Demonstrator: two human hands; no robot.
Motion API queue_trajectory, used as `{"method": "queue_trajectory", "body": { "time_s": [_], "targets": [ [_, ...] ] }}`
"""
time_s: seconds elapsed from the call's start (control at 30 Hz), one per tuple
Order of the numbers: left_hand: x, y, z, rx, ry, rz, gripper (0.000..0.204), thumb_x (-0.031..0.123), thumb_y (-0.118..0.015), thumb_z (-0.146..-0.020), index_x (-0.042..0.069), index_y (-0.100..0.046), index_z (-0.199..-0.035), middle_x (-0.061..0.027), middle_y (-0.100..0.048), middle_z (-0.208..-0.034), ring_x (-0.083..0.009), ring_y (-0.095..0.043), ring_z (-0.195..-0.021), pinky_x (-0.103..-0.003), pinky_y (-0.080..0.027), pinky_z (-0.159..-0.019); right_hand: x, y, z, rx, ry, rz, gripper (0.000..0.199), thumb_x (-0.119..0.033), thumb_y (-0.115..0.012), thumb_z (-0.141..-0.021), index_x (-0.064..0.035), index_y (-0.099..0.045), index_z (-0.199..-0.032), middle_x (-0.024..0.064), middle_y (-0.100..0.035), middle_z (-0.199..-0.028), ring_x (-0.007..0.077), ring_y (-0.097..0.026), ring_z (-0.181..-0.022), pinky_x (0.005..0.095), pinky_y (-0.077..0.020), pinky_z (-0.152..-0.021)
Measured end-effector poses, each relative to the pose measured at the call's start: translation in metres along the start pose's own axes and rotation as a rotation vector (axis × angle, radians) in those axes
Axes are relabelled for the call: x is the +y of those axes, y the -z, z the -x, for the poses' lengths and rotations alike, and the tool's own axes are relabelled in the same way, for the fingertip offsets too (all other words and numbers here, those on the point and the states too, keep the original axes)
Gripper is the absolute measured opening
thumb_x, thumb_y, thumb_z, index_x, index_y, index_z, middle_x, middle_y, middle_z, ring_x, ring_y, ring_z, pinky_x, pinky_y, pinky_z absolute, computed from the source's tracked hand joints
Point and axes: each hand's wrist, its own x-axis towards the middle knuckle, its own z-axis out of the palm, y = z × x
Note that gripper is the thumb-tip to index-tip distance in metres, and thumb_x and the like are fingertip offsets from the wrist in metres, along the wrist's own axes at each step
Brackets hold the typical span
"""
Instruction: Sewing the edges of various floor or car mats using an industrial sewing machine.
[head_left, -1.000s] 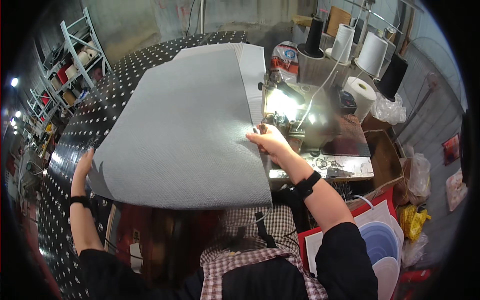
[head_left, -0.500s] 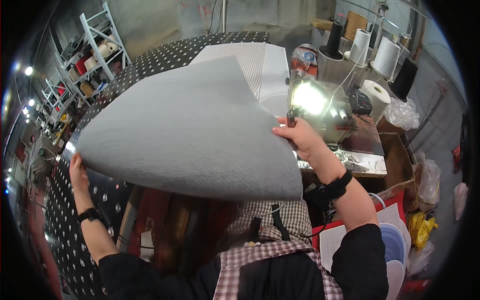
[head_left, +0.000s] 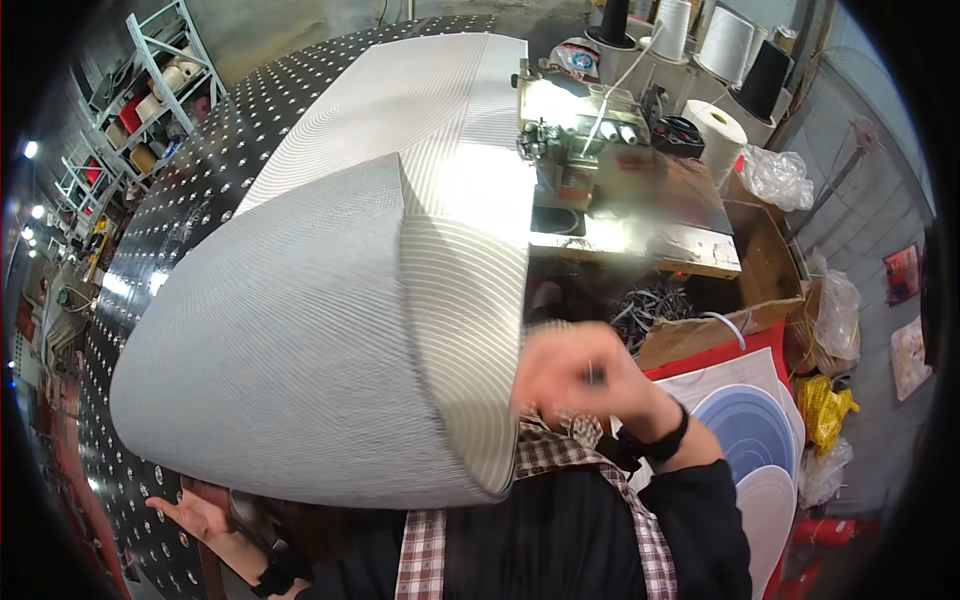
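Observation:
A large ribbed mat lies across the table in front of me. Its grey face (head_left: 270, 350) is folded over toward me and bulges to a rounded edge at the left. Its pale face (head_left: 465, 330), with curved stripes, shows under the fold and runs back to the sewing machine (head_left: 585, 125). Below the mat's lower left edge is my left hand (head_left: 190, 515), open, palm up, fingers spread and holding nothing. My right hand (head_left: 580, 372) is blurred by motion, its fingers curled, beside the mat's right edge. A small dark spot shows among those fingers; I cannot make it out.
Thread cones (head_left: 727, 45), white and black, stand behind the machine, whose lamp is lit. A cardboard box (head_left: 700, 335) holding dark scraps sits right of me, near blue round pieces (head_left: 745, 432). The black dotted table (head_left: 205, 200) extends left, with a shelf rack (head_left: 180, 70) beyond.
The mat has swung toward me and down, showing more of its pale striped face. My left hand has let go and dropped lower. My right hand has moved down, away from the machine.

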Motion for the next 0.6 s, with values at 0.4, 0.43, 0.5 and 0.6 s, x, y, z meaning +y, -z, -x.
{"method": "queue_trajectory", "body": {
  "time_s": [0.4,0.43,0.5,0.6],
  "targets": [
    [-0.042,-0.043,-0.012,0.158,-0.253,-0.229,0.086,0.063,-0.054,-0.076,0.013,-0.024,-0.139,-0.0110,-0.029,-0.140,-0.0296,-0.033,-0.126,-0.048,-0.032,-0.102,0.127,-0.050,0.074,0.451,-0.638,-0.075,0.062,-0.010,-0.064,-0.081,-0.0043,-0.034,-0.136,0.0140,-0.049,-0.125,0.0163,-0.047,-0.111,0.0275,-0.0365,-0.094],
    [-0.042,-0.044,-0.013,0.207,-0.186,-0.143,0.085,0.062,-0.054,-0.077,0.011,-0.026,-0.138,-0.0112,-0.032,-0.139,-0.0295,-0.035,-0.125,-0.046,-0.033,-0.101,0.125,-0.050,0.073,0.450,-0.641,-0.077,0.062,-0.010,-0.064,-0.081,-0.0043,-0.034,-0.136,0.0140,-0.049,-0.125,0.0163,-0.047,-0.111,0.0275,-0.0365,-0.094],
    [-0.044,-0.045,-0.014,0.217,-0.210,-0.157,0.076,0.056,-0.051,-0.081,0.010,-0.028,-0.138,-0.0114,-0.032,-0.139,-0.0296,-0.034,-0.126,-0.046,-0.032,-0.103,0.123,-0.051,0.069,0.445,-0.512,0.133,0.060,-0.002,-0.063,-0.080,-0.0019,-0.036,-0.134,0.0115,-0.049,-0.128,0.0149,-0.046,-0.114,0.0259,-0.0373,-0.094],
    [-0.049,-0.047,-0.025,0.186,-0.189,-0.062,0.067,0.050,-0.051,-0.085,0.009,-0.033,-0.135,-0.0106,-0.035,-0.137,-0.0281,-0.034,-0.125,-0.043,-0.030,-0.104,0.123,-0.046,0.061,0.516,-0.484,0.102,0.057,-0.002,-0.063,-0.080,-0.0007,-0.039,-0.132,0.0113,-0.051,-0.125,0.0153,-0.047,-0.114,0.0262,-0.0367,-0.095]
  ]
}}
